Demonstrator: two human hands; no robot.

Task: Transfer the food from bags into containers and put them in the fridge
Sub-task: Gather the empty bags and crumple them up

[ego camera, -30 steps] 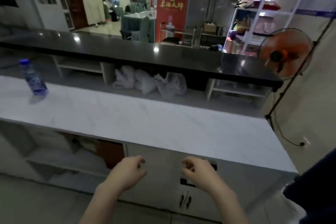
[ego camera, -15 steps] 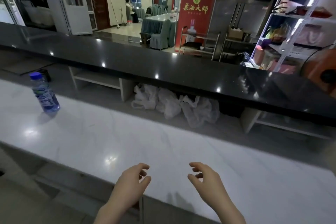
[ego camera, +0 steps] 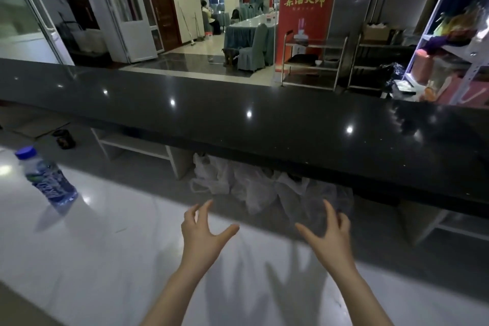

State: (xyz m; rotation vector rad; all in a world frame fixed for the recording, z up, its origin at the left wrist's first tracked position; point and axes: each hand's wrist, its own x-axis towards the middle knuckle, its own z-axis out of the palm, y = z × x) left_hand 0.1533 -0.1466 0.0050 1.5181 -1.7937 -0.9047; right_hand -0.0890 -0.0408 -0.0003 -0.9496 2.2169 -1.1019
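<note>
Both hands are above the white marble tabletop (ego camera: 111,241), with fingers spread wide and holding nothing. The left hand (ego camera: 202,233) and the right hand (ego camera: 329,235) are side by side, apart from each other, and reach toward the far edge. Beyond that edge, under the black counter (ego camera: 264,119), several thin plastic bags (ego camera: 254,185) sit together in a row on a lower grey shelf. They are white or half transparent and tied or crumpled at the top; what is inside them I cannot tell. On the left of the tabletop stands a water bottle (ego camera: 47,180) with a blue cap and blue label, closed, well apart from the hands.
</note>
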